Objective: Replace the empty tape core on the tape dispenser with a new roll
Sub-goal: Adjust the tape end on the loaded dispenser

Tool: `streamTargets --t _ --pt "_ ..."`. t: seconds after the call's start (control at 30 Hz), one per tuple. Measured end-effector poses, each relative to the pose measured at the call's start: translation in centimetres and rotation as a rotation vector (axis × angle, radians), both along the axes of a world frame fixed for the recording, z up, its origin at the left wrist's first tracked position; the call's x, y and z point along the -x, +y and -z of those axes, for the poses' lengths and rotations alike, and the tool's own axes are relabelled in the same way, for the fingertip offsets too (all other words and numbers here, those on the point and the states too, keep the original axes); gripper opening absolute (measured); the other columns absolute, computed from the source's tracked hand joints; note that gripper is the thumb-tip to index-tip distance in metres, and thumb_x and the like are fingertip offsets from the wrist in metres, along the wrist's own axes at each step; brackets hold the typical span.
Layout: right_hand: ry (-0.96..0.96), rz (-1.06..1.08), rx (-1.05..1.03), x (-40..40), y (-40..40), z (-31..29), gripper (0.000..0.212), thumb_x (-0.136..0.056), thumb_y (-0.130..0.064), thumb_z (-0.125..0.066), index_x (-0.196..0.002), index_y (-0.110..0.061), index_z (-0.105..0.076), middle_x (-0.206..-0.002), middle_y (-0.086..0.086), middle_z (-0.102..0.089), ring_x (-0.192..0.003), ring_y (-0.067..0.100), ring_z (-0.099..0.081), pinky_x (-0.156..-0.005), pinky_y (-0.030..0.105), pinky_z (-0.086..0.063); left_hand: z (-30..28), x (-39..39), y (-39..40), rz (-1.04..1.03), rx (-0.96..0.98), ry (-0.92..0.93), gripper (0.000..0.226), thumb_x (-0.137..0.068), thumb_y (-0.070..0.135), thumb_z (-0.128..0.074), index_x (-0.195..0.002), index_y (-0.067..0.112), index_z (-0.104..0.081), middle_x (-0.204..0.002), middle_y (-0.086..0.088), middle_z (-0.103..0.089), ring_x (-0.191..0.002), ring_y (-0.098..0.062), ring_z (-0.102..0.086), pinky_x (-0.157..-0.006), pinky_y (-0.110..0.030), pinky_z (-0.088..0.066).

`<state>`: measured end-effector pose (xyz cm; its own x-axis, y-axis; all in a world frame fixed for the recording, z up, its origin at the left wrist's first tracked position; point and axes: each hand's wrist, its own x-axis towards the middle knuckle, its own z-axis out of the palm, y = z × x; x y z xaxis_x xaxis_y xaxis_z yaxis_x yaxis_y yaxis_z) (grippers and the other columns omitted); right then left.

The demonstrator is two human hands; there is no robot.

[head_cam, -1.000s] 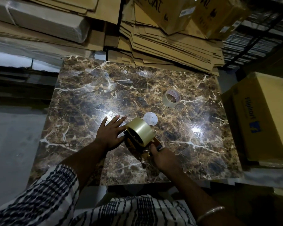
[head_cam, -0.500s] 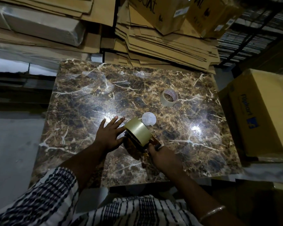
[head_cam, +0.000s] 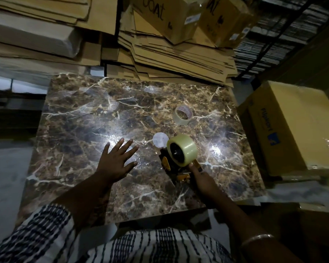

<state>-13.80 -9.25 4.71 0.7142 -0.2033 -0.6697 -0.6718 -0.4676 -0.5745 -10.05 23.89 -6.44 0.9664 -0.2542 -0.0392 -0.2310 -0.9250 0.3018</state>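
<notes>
At the far left a wrapped white bundle [head_cam: 32,37] lay among flattened cardboard sheets [head_cam: 171,57] that were stacked behind the desk [head_cam: 80,118], a dark marble-patterned slab with bright glare spots. The left hand [head_cam: 115,161] was spread flat over the desk, fingers straight and splayed, holding nothing; whether the palm pressed the surface or hovered just over it could not be told. It was well apart from the tape dispenser. A striped sleeve [head_cam: 40,232] covered that arm near the bottom edge.

Right of the left hand, a small white disc [head_cam: 160,140] lay flat on the desk, just beside the new roll. The new roll [head_cam: 182,149], pale and translucent, sat mounted on the tape dispenser [head_cam: 166,162], a black body with yellow parts, which stood near the middle of the desk toward the person. The right hand [head_cam: 202,179] gripped the dispenser's handle from below, fingers curled round it, one finger reaching up beside the roll. A bangle [head_cam: 258,239] showed on that wrist.

Farther back and a little right, the empty tape core [head_cam: 182,115] lay on its side on the desk, well apart from the dispenser. At the right edge stood a printed carton [head_cam: 292,126], close against the desk.
</notes>
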Motion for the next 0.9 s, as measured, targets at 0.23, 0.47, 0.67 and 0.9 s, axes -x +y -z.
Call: streamTargets --t 0.23,0.47,0.67,0.9 --pt "0.171 0.130 -0.282 -0.5 -2.8 1.5 0.079 -0.097 -0.070 -0.034 -0.055 -0.007 -0.059 -0.046 0.008 -0.044 -0.035 0.017 -0.035 -0.041 0.023 -0.025 0.3 0.9 -0.5 -0.102 -0.018 0.030 0.070 -0.095 0.066 -0.027 -0.155 0.032 -0.019 -0.164 0.009 -0.015 -0.151 -0.013 -0.010 -0.117 -0.055 -0.014" --pt "0.152 0.143 -0.604 -2.9 -6.3 5.0 0.076 -0.079 -0.077 -0.055 -0.093 -0.005 -0.074 -0.079 0.018 -0.063 -0.059 0.027 -0.055 -0.056 0.030 -0.042 -0.4 3.8 -3.3 -0.333 0.025 0.071 0.064 -0.098 0.060 -0.023 -0.156 0.035 -0.012 -0.164 0.012 -0.011 -0.151 -0.017 -0.011 -0.115 -0.060 -0.012" --pt "0.315 0.136 -0.837 -4.9 -9.0 7.2 0.085 -0.089 -0.074 -0.038 -0.091 0.006 -0.067 -0.060 0.013 -0.062 -0.046 0.025 -0.057 -0.046 0.029 -0.045 -0.7 3.6 -8.4 -0.548 0.087 0.148 0.072 -0.096 0.060 -0.024 -0.156 0.021 -0.017 -0.165 0.004 -0.011 -0.153 -0.024 -0.005 -0.115 -0.068 -0.011" --pt "0.377 0.104 -0.842 -7.0 -10.9 8.5 0.081 -0.094 -0.070 -0.030 -0.069 -0.005 -0.072 -0.052 0.011 -0.061 -0.040 0.021 -0.056 -0.044 0.025 -0.043 -2.5 4.5 -15.4 -0.646 0.155 0.171 0.073 -0.093 0.059 -0.024 -0.153 0.018 -0.024 -0.164 -0.001 -0.019 -0.150 -0.026 -0.018 -0.111 -0.061 -0.032"
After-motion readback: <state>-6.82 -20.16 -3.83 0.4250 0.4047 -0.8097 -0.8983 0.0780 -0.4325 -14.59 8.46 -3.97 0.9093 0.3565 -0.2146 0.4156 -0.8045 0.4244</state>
